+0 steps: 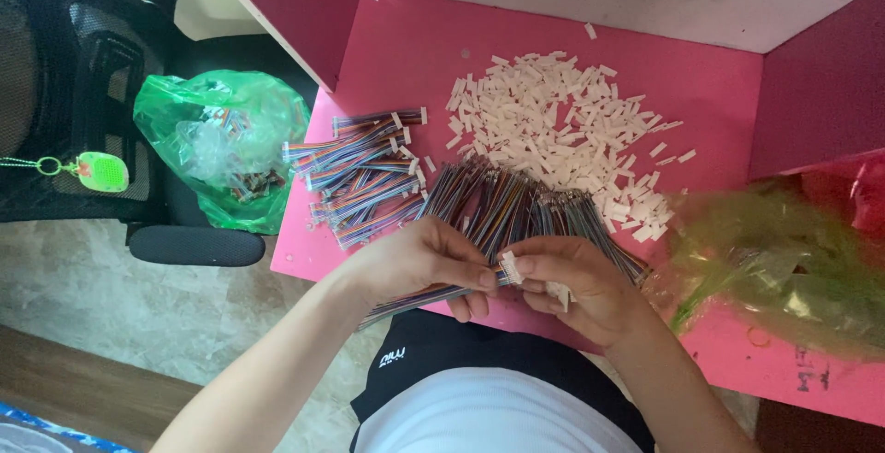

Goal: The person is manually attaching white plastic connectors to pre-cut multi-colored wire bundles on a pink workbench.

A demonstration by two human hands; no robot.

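My left hand [426, 261] pinches the end of a multicoloured ribbon cable [410, 300] that trails down to the left. My right hand [573, 280] holds a small white plastic connector [510, 267] against that cable end, with more white pieces tucked in its palm. Both hands meet at the front edge of the pink table [406, 57]. Just beyond them lies a loose bundle of bare-ended ribbon cables [516, 202]. Behind that is a heap of white connectors [553, 121]. To the left sits a stack of cables with connectors fitted [364, 176].
A green plastic bag [221, 144] with more parts rests on a black office chair [83, 94] at the left. Another green bag [784, 264] lies at the table's right. Dark red side walls [820, 84] box in the table. A green keyring [101, 171] hangs from the chair.
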